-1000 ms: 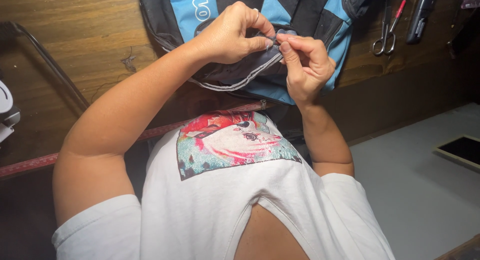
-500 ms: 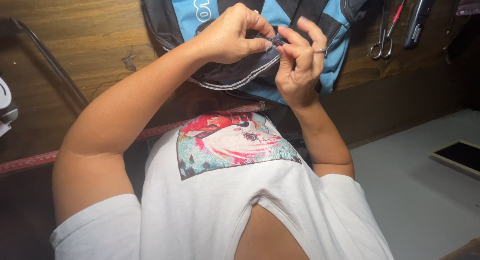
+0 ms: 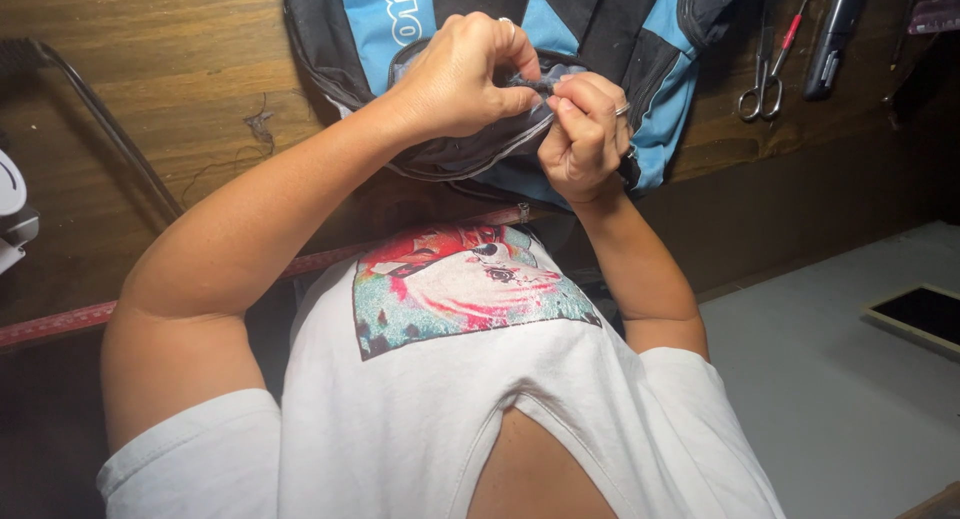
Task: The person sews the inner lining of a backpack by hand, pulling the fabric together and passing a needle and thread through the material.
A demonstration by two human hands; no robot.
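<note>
A brown wooden worktable (image 3: 150,89) fills the view's left side, with bare board at nine o'clock of the hands. The left hand (image 3: 462,77) is curled, thumb and fingers pressed together, pinching the grey zipper edge (image 3: 500,149) of a blue and black fabric backpack (image 3: 640,39). The backpack lies flat at twelve o'clock, its long axis running away from the person, its open zipper edge towards the chest. Just beside, at three o'clock of the left hand, the right hand (image 3: 582,137) pinches the same edge, fingertips touching the left hand's. Well apart, at two o'clock, silver metal scissors (image 3: 765,84) lie, handles towards the person. Beyond the table's right edge is grey floor (image 3: 850,399).
</note>
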